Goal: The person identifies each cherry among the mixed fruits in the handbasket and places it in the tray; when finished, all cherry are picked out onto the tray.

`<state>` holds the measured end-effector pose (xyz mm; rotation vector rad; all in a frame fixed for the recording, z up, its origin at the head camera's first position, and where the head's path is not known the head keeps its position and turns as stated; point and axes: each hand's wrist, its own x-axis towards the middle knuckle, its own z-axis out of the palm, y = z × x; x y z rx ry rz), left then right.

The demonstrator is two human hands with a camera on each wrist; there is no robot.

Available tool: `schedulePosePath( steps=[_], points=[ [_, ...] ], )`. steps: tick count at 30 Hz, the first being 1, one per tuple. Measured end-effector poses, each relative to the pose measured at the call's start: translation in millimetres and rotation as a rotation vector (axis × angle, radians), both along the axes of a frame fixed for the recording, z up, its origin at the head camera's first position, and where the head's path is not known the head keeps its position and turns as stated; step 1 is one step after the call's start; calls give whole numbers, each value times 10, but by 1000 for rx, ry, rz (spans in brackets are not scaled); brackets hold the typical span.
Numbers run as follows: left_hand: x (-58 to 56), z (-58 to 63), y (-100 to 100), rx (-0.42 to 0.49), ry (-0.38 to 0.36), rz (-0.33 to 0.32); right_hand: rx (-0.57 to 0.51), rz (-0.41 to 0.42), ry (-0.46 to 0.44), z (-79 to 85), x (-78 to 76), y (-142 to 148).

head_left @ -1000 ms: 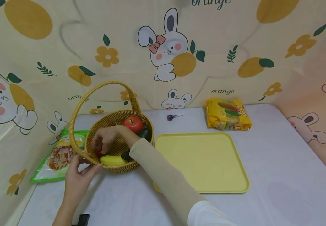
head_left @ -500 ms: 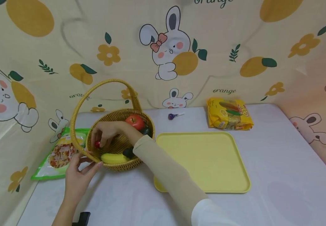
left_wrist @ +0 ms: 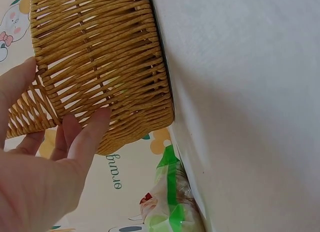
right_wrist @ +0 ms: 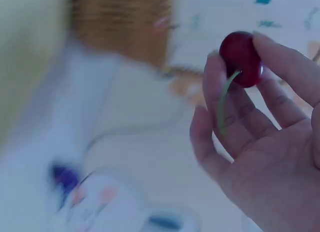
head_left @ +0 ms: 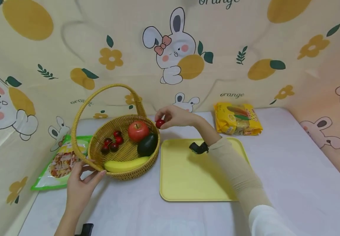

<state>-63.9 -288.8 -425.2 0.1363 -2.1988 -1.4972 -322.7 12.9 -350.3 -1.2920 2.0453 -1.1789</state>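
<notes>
My right hand pinches a dark red cherry between thumb and fingertips, just past the right rim of the wicker basket. In the right wrist view, a green stem hangs from the cherry. My left hand grips the basket at its near left, where the handle meets the rim; in the left wrist view its fingers lie against the woven wall. Inside the basket are several cherries, a red apple, a dark green avocado and a yellow banana.
A yellow tray lies right of the basket, under my right forearm. Behind it stands a yellow food packet. A green-edged food bag lies left of the basket. The right wrist view shows a blurred purple lollipop.
My right hand has come out of the basket and moved right with a cherry, uncovering the other cherries. The left hand has kept its hold on the basket.
</notes>
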Motion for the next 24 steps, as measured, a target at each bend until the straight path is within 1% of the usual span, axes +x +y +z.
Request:
schedulePosePath(
  steps=[2, 3, 5, 7, 11, 16, 20, 24],
  points=[
    [12, -1, 0, 0, -6, 10, 23, -11, -16, -130, -25, 160],
    [14, -3, -1, -2, -7, 13, 43, -8, -10, -193, -29, 213],
    [17, -3, -1, -8, -9, 17, 85, 13, 6, -310, -28, 271],
    [13, -1, 2, -15, -6, 16, 115, 39, 21, -395, -10, 281],
    [-1, -3, 2, -19, -2, 6, 157, 72, 33, -479, 47, 241],
    [-1, -4, 0, -26, 1, 3, 175, 52, 38, -546, 93, 172],
    [11, -1, 4, -34, 5, 7, 151, 44, 43, -612, 106, 124],
    [17, -5, 6, -37, 15, 10, 150, 35, 39, -667, 110, 102]
  ],
)
